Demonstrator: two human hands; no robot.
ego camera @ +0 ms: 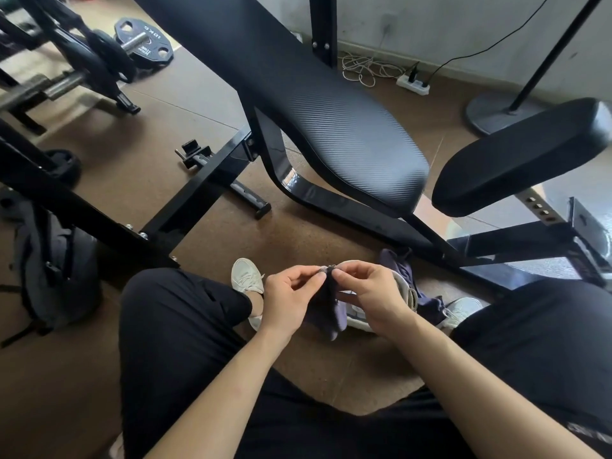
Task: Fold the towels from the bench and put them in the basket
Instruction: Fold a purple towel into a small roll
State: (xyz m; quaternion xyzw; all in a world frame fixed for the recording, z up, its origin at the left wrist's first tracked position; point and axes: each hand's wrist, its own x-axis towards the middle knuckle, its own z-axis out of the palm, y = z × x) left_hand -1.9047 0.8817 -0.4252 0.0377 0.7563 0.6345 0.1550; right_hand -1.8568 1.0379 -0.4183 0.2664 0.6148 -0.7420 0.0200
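A small dark purple towel hangs between my knees, pinched at its top edge by my left hand and my right hand, fingertips almost touching. Just behind my right hand sits a pale basket on the floor, largely hidden, with more dark purple cloth draped over its far side. The black padded bench stretches diagonally above, with nothing on its visible pad.
A second black pad sits at the right. The bench's black steel frame crosses the brown floor. Weight plates and a bar lie upper left, a dark backpack at left, a power strip and cables by the wall.
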